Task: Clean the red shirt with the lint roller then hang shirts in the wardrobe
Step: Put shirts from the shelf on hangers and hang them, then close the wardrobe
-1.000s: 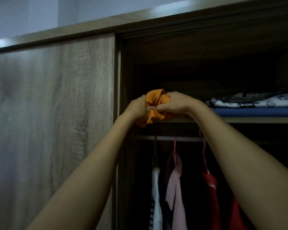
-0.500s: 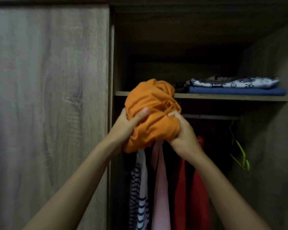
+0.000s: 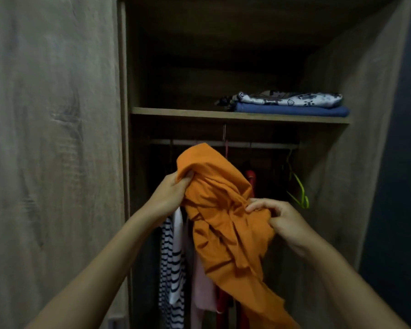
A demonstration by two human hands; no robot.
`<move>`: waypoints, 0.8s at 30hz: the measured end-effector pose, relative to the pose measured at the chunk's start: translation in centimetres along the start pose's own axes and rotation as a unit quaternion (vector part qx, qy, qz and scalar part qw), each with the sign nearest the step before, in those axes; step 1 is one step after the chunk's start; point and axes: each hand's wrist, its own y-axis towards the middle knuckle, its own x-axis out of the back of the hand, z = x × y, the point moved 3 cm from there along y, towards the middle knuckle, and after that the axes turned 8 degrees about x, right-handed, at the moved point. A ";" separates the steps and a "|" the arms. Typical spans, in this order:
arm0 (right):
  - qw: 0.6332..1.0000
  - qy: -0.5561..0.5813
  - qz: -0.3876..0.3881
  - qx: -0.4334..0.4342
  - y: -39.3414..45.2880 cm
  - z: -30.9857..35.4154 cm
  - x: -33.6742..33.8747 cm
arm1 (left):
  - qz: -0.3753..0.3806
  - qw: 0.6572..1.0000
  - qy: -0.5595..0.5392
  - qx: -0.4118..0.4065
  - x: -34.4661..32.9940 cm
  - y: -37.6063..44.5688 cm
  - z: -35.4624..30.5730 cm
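Wood-grain wardrobe (image 3: 57, 138) open; both hands (image 3: 169, 198) (image 3: 282, 219) grip a crumpled orange shirt (image 3: 223, 222)

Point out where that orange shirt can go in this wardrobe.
The shelf is bare left of the folded blue cloth. On the rail, a gap lies between the red garment and the empty green hanger. Left of that, the striped shirt and pink garment hang crowded.

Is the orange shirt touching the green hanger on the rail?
Apart. The head view shows dark open space between the orange shirt and the green hanger, which hangs further right.
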 end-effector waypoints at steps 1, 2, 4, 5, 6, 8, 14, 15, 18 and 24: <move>0.998 0.062 -0.009 -0.021 -0.3 -0.1 0.1 | 0.012 1.000 0.018 -0.014 -0.4 -0.1 -0.4; 0.991 0.127 -0.017 -0.037 -0.4 -0.1 0.1 | 0.026 0.999 0.029 -0.025 -0.9 -0.2 -0.7; 0.977 0.202 -0.040 -0.047 -0.1 -0.2 -0.1 | 0.064 0.998 0.017 -0.024 -1.8 -0.6 -1.5; 0.975 0.212 -0.047 -0.047 0.1 -0.1 -0.4 | 0.090 0.996 0.006 -0.016 -2.4 -0.9 -1.8; 0.973 0.222 -0.048 -0.046 0.4 0.0 -0.6 | 0.117 0.993 -0.005 -0.008 -3.1 -1.1 -2.0; 0.963 0.262 -0.040 -0.055 0.7 0.2 -1.0 | 0.164 0.986 -0.006 0.003 -4.5 -1.1 -2.3; 0.957 0.266 -0.105 -0.045 1.5 0.6 2.0 | 0.038 0.999 -0.014 -0.019 -4.7 0.3 -3.0; 0.956 0.260 -0.123 -0.052 1.5 0.4 2.8 | -0.001 0.999 -0.036 -0.011 -3.9 0.7 -2.8; 0.940 0.281 -0.170 -0.091 1.5 -1.0 5.3 | -0.080 0.985 -0.147 0.052 -1.6 1.1 -2.0; 0.902 0.384 -0.138 -0.137 1.3 -3.1 7.5 | -0.008 0.971 -0.192 0.145 0.0 -1.6 -1.2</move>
